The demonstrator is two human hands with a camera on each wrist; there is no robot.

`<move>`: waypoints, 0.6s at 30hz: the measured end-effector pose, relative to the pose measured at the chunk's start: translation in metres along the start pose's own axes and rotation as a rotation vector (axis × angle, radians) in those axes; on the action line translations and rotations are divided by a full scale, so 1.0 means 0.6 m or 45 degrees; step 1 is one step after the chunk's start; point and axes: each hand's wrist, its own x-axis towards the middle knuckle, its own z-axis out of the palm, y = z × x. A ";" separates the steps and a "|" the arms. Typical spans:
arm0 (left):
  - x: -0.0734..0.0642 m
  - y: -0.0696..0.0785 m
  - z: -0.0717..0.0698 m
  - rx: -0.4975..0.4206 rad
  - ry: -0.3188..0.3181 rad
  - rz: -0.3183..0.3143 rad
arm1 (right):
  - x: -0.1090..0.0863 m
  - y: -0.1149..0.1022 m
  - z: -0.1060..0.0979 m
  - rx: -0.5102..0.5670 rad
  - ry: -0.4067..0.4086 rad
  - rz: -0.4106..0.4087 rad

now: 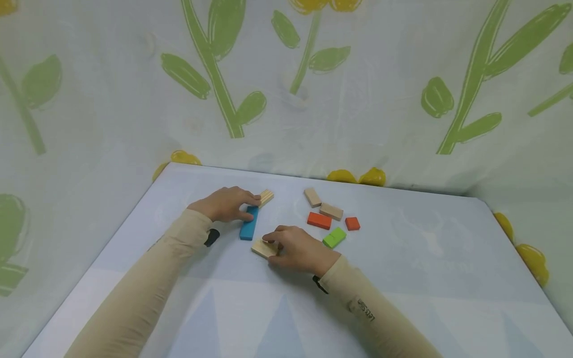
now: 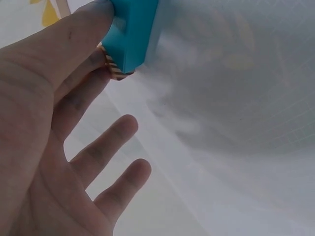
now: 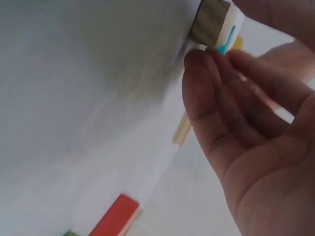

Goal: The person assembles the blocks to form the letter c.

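My left hand (image 1: 230, 204) has its thumb on a long blue block (image 1: 248, 224), and its fingertips reach a striped wooden block (image 1: 266, 197) at the blue block's far end. In the left wrist view the thumb lies on the blue block (image 2: 129, 37), index and middle fingers bend behind it at the striped piece (image 2: 117, 71), and the other two fingers stick out. Nearer me, my right hand (image 1: 300, 250) holds a flat plain wooden block (image 1: 261, 248) by thumb and fingers. That wooden block (image 3: 210, 23) is partly hidden by the fingers in the right wrist view.
Right of the hands lie two plain wooden blocks (image 1: 312, 197), a long red block (image 1: 319, 220), a small red block (image 1: 352, 223) and a green block (image 1: 334, 237). A white table (image 1: 403, 308) carries everything. A leaf-patterned curtain (image 1: 367, 114) hangs behind the table's far edge.
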 end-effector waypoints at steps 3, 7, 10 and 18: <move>0.000 0.000 -0.001 0.001 -0.007 -0.003 | -0.005 0.007 -0.004 0.025 -0.007 -0.042; 0.000 0.000 -0.002 0.004 -0.008 0.010 | -0.008 0.013 -0.004 0.044 -0.003 -0.107; -0.001 0.001 -0.003 0.007 -0.003 0.014 | -0.008 0.017 -0.003 0.053 0.000 -0.137; 0.000 0.003 -0.006 0.013 -0.013 0.006 | -0.003 0.015 0.001 0.077 -0.033 -0.165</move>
